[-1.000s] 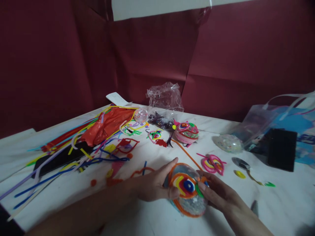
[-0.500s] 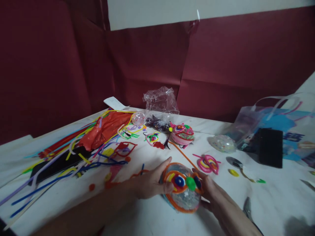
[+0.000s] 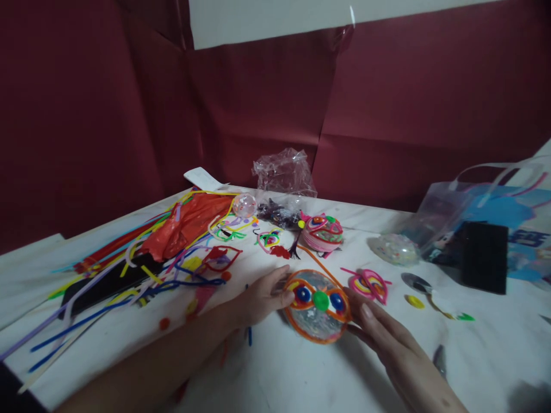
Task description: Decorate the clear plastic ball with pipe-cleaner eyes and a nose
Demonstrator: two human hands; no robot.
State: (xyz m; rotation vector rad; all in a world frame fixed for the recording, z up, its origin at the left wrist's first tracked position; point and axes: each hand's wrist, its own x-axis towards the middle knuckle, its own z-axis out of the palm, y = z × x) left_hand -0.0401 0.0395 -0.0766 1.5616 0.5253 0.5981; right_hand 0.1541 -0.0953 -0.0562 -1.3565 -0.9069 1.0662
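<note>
A clear plastic ball [image 3: 316, 327] edged with orange pipe cleaner faces me, bearing blue eyes and a green pompom nose. Its left side is in the grip of my left hand [image 3: 260, 298], the thumb resting by one eye. My right hand [image 3: 381, 330] is against the ball's right side with its fingers closed together; some fingertips are hidden behind it. Just beyond lies a pink pipe-cleaner shape [image 3: 369, 285] with a yellow curve in it. Farther back sits a similar ball wrapped in pink [image 3: 322, 233], also with eyes and a green nose.
Many pipe cleaners [image 3: 129, 301] and a red plastic bag [image 3: 189, 223] spread over the left. At the right stand a clear-and-blue bag [image 3: 495, 201] and a black rectangular object [image 3: 484, 258]. A roll of tape [image 3: 415, 282] and a crumpled clear bag [image 3: 284, 175] lie farther off.
The orange-edged ball has turned to face me more squarely and risen slightly in view. Both hands have stayed on it, and the whole view has shifted a little.
</note>
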